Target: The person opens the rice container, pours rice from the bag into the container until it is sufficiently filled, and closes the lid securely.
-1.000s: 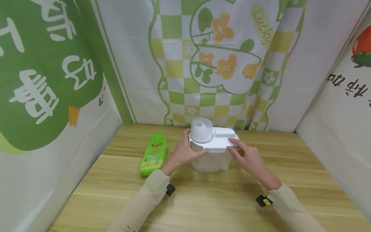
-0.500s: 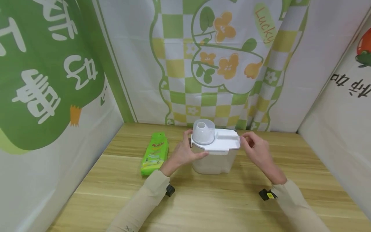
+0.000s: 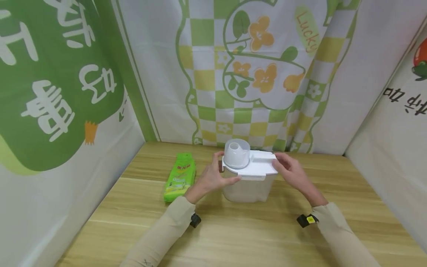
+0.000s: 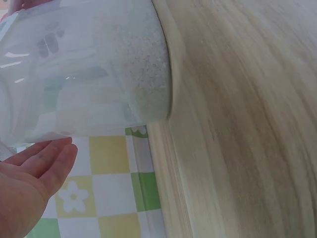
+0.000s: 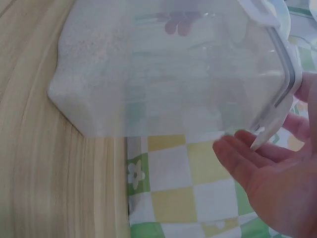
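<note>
A clear plastic storage container (image 3: 248, 191) with a white lid (image 3: 258, 166) stands upright on the table. Pale grains (image 5: 89, 59) lie in its bottom. A clear measuring cup (image 3: 237, 154) sits upside down on the lid's left part. My left hand (image 3: 213, 176) holds the container's left end, thumb along the front of the lid and fingers (image 4: 54, 161) against the side. At the right end, my right hand (image 3: 293, 174) has its thumb on the lid's edge and its fingers around a side clip (image 5: 272, 129), which tilts away from the wall.
To the left of the container lies a green packet (image 3: 181, 178) on the wooden table (image 3: 247, 237). A patterned curtain (image 3: 243, 74) hangs right behind the table's back edge. Fabric walls rise on both sides.
My right hand has gone from the lid's front right corner to its right end and now touches the side clip there. The left hand keeps its hold.
</note>
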`<state>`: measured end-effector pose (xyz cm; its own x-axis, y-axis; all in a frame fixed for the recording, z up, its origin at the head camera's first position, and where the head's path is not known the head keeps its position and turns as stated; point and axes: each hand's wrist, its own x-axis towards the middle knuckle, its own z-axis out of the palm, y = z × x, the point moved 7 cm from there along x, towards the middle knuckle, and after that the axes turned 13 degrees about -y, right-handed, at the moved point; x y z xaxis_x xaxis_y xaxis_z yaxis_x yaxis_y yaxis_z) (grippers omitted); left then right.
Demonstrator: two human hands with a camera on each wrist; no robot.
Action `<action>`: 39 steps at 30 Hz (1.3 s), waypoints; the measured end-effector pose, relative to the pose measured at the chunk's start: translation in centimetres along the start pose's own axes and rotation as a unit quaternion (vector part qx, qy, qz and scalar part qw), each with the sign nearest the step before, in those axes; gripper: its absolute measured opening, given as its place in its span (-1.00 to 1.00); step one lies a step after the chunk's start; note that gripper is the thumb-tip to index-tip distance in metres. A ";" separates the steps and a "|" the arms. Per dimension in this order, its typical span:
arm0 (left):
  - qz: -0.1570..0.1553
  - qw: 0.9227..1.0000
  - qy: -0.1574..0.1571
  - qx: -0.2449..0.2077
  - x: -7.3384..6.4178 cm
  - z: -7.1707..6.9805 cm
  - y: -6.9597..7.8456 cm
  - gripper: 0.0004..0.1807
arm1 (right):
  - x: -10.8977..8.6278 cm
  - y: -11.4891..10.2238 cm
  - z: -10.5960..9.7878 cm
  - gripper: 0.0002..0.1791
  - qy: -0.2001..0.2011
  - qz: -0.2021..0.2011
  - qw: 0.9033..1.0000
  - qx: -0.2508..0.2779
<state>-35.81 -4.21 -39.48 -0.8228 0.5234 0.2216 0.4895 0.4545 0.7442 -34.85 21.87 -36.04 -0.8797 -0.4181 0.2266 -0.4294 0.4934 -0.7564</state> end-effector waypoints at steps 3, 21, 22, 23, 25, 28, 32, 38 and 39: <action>0.008 1.000 -0.010 -0.020 0.1 0.1 -0.1 0.10 | 0.0 0.4 0.0 -0.58 -0.009 -0.008 0.999 0.034; 0.068 0.995 -0.006 -0.078 0.2 -0.2 -0.2 0.01 | -1.0 0.7 0.0 -0.62 0.031 -0.073 0.994 0.074; 0.068 0.995 -0.004 -0.079 0.2 -0.2 -0.3 0.00 | -1.1 0.6 0.0 -0.63 0.030 -0.077 0.993 0.079; 0.068 0.994 -0.003 -0.083 0.2 -0.3 -0.4 -0.01 | -1.1 0.6 0.0 -0.63 0.032 -0.083 0.993 0.082; 0.066 0.994 0.002 -0.086 0.3 -0.4 -0.5 -0.03 | -1.3 0.5 0.1 -0.66 0.035 -0.090 0.991 0.088; 0.071 0.994 0.013 -0.083 0.3 -0.6 -0.6 -0.09 | -1.4 0.5 0.3 -0.69 0.037 -0.103 0.989 0.095; 0.074 0.994 0.025 -0.074 0.4 -1.0 -0.4 -0.16 | -1.6 0.5 0.5 -0.70 0.038 -0.101 0.990 0.094; 0.058 0.995 0.033 -0.072 0.6 -1.1 -0.5 -0.21 | -1.9 0.4 0.8 -0.71 0.029 -0.096 0.990 0.098; 0.056 0.995 0.036 -0.071 0.7 -1.1 -0.5 -0.23 | -2.0 0.4 0.8 -0.71 0.027 -0.095 0.990 0.101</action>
<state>-36.90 -4.87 -38.97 -0.7863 0.5094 0.3497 0.5385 0.2873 0.7921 -33.13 22.27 -37.27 -0.7983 -0.4454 0.4054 -0.5438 0.2439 -0.8030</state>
